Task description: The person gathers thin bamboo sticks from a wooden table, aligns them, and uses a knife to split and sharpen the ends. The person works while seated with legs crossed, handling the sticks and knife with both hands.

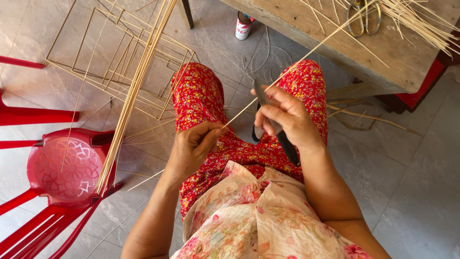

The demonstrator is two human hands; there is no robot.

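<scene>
I sit with red flowered trousers over my knees. My left hand (192, 146) pinches a long thin bamboo stick (306, 52) near its lower end, above my left thigh. The stick runs up and right towards the wooden table (407, 60). My right hand (287, 117) grips a dark-handled knife (262, 96), its blade laid against the stick just right of my left hand. The knife's handle points down past my wrist.
A bundle of long bamboo sticks (132, 96) leans on a red plastic stool (64, 168) at the left. Wire-like stick frames (120, 52) lie on the stone floor. On the table lie loose sticks and scissors (364, 17). A small can (243, 26) stands under it.
</scene>
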